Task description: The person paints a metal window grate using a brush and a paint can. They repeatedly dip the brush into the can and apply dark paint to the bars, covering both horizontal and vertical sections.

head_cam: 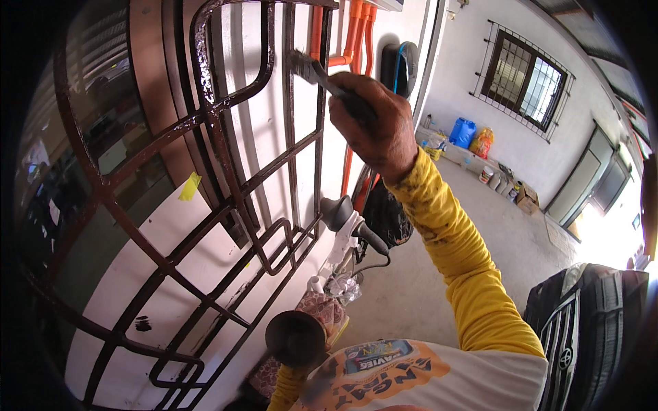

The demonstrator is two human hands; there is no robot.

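My right hand (378, 123) is closed round the dark handle of a paintbrush (308, 69), whose bristles lie at an upright bar near the top of a metal window grille (167, 264). The grille is dark brown, and its upper bars shine as if wet. Low in the view, a round dark container (296, 336) stands at the end of my yellow left sleeve. My left hand is mostly hidden behind it, so its fingers do not show. A piece of yellow tape (190, 187) sticks to the white sheet behind the grille.
Orange conduit pipes (354, 36) run down the wall at the right of the grille. Below them are a grey corded tool (336, 213) and a black bag (388, 216). A blue container (462, 132) and a cardboard box (527, 199) stand by the far wall. A vehicle (586, 329) is at the lower right.
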